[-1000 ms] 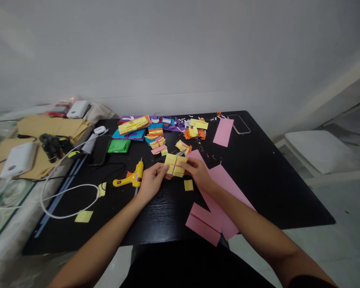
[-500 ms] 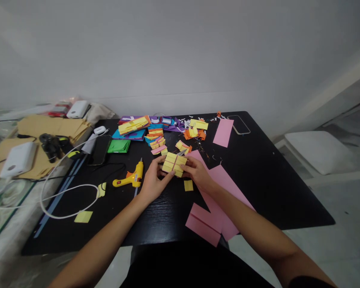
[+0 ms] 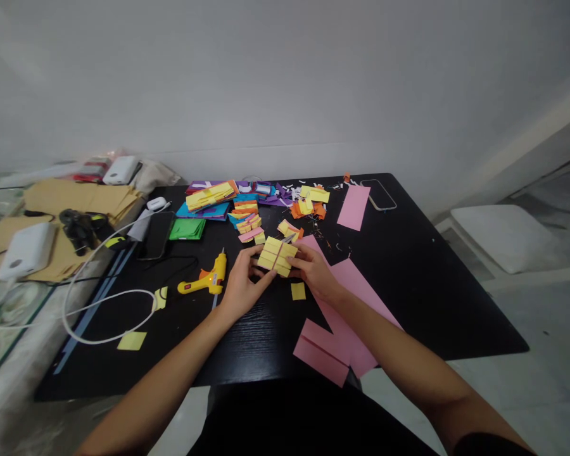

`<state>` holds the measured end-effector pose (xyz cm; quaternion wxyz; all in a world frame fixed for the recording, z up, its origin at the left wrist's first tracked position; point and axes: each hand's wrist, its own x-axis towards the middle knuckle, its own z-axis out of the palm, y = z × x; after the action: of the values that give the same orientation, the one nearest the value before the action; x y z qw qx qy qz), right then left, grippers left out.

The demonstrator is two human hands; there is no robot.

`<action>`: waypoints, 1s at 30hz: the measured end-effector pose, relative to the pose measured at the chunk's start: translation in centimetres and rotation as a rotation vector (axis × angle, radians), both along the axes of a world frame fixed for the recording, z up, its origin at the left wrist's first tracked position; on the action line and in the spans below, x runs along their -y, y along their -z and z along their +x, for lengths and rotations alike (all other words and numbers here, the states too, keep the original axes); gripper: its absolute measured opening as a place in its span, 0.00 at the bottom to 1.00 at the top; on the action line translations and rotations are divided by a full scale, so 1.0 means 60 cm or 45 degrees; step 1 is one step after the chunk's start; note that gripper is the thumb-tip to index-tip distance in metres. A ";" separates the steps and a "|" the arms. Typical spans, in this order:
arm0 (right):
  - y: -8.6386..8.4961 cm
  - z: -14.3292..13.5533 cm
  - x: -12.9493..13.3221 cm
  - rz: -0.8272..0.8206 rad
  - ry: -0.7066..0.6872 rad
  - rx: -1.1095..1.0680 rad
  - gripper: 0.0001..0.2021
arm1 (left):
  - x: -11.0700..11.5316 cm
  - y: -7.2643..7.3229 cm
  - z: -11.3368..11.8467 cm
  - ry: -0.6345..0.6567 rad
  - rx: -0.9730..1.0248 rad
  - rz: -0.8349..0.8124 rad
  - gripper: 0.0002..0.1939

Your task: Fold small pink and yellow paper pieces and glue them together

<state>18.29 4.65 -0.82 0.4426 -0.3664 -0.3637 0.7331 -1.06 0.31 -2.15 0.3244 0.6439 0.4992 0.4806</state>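
Between my two hands is a block of folded yellow paper (image 3: 278, 256), crossed by a thin dark line and tilted toward me. My left hand (image 3: 243, 280) grips its left side, thumb along the lower edge. On the right side, my right hand (image 3: 315, 269) holds it with thumb and fingers. Silvery scissor-like tips (image 3: 289, 239) show just behind the block; the rest of them is hidden. A small yellow paper square (image 3: 298, 291) lies below the block. Left of my left hand rests a yellow glue gun (image 3: 204, 278).
Pink paper sheets (image 3: 363, 297) lie under and beside my right forearm. Stacks of folded coloured paper (image 3: 211, 196) and scraps line the table's back. A phone (image 3: 156, 235), a looping white cable (image 3: 65, 297) and brown envelopes (image 3: 83, 196) are at left. A phone-shaped outline (image 3: 380, 195) lies back right.
Both hands keep hold of the yellow paper block, which has shifted very slightly right and up in view. The whole scene has moved a little with the camera.
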 end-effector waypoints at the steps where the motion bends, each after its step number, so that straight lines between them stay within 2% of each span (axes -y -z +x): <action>1: 0.000 0.000 0.000 -0.010 0.007 0.000 0.19 | 0.001 -0.002 0.001 0.004 0.004 0.005 0.27; 8: 0.001 0.003 -0.003 -0.089 -0.009 -0.018 0.22 | 0.006 -0.013 0.004 0.074 0.019 0.073 0.28; 20: 0.002 0.004 -0.004 -0.120 -0.078 -0.044 0.20 | 0.006 -0.015 0.003 0.067 0.005 0.055 0.28; 30: 0.006 0.006 -0.007 -0.067 0.024 -0.017 0.22 | 0.003 -0.006 0.002 0.058 -0.043 0.004 0.30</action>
<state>18.65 5.05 -1.16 0.4422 -0.3764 -0.3380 0.7406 -0.96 0.14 -1.81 0.3255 0.6637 0.4891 0.4629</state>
